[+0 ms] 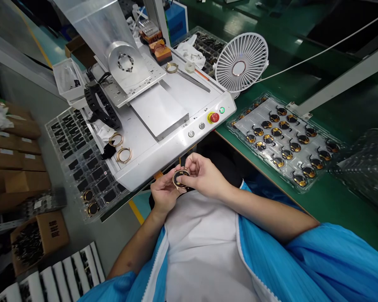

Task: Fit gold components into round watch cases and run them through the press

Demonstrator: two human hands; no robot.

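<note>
Close to my body, just in front of the white machine (176, 138), both hands hold a round gold-rimmed watch case (177, 179) with a dark inside. My left hand (164, 191) grips its left edge between thumb and fingers. My right hand (204, 176) is closed on the other side, with the thumb pressing across the case and the fingers curled at its upper edge. Two bare gold rings (124, 155) lie on the machine's left front corner. On the right, a clear tray (286, 142) carries rows of round black-and-gold parts with short ribbons.
A white fan (241, 63) stands behind the tray. The machine's front panel bears a red stop button (214, 118). Tweezers (193, 81) and another gold ring (171, 68) lie on top. At left are trays of black parts (94, 172) and cardboard boxes (39, 239).
</note>
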